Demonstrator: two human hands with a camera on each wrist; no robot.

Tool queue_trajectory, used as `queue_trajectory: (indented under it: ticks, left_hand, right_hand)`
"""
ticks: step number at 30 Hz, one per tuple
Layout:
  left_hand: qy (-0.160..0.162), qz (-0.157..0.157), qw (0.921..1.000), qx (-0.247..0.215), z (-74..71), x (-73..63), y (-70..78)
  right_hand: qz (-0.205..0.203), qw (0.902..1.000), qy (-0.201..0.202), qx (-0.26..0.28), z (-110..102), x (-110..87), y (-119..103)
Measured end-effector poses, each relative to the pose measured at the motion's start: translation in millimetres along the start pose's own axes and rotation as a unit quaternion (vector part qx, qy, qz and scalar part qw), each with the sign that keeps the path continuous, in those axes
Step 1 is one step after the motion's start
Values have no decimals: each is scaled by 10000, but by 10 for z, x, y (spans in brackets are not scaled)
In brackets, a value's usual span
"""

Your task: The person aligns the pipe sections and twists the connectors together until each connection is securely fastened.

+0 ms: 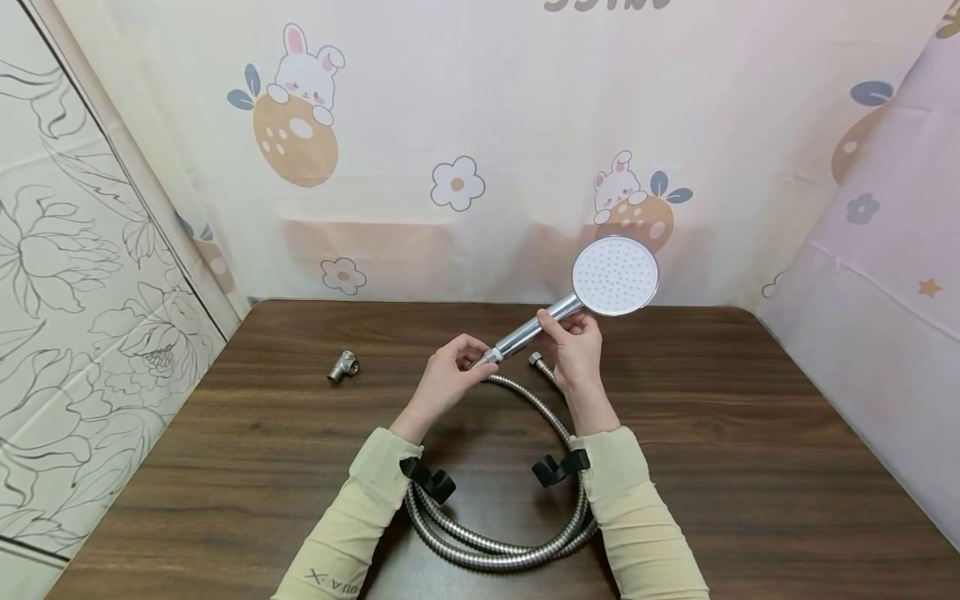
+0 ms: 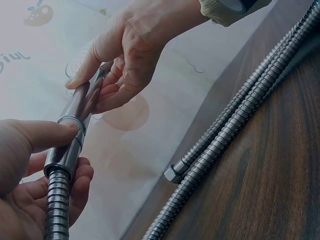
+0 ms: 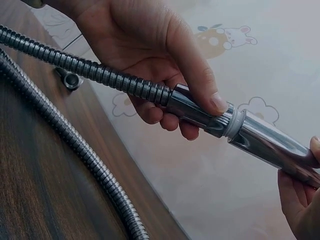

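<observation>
My right hand (image 1: 579, 350) grips the chrome handle of a round shower head (image 1: 615, 276), its white nozzle face toward me. With thumb and fingers my left hand (image 1: 447, 375) pinches the metal hose connector (image 3: 197, 111) at the handle's lower end. Connector and handle are in line and meet; a narrow pale ring (image 3: 235, 124) shows between them in the right wrist view. From the connector a ribbed metal shower hose (image 1: 498, 560) runs down and lies coiled on the table. Its other end, a hex nut (image 2: 173, 173), lies beside a stretch of the hose.
A small chrome angled fitting (image 1: 344, 367) lies on the left of the brown wooden table (image 1: 750, 433). Behind the table hangs a printed cloth (image 1: 517, 108). Black wrist mounts (image 1: 427, 479) sit on both sleeves, above the coil.
</observation>
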State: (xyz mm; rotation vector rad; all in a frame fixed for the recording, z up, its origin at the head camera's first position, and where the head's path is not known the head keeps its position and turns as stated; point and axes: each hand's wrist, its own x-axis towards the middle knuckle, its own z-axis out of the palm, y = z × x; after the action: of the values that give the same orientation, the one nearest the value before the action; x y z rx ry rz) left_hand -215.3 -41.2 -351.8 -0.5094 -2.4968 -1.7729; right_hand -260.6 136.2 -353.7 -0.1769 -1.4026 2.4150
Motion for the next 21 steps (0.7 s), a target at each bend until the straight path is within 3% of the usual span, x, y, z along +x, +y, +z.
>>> queue_trajectory:
  ticks: [5, 13, 21]
  left_hand:
    - [3, -6, 10000, 26, 7, 0, -2]
    - [-146, -173, 9991, -364, 4, 21, -27]
    - [-1, -108, 9994, -340, 10, 15, -35]
  right_hand:
    - [-23, 10000, 42, -27, -1, -7, 1]
    - [-4, 9997, 137, -188, -11, -1, 1]
    - [5, 9997, 135, -214, -18, 3, 9]
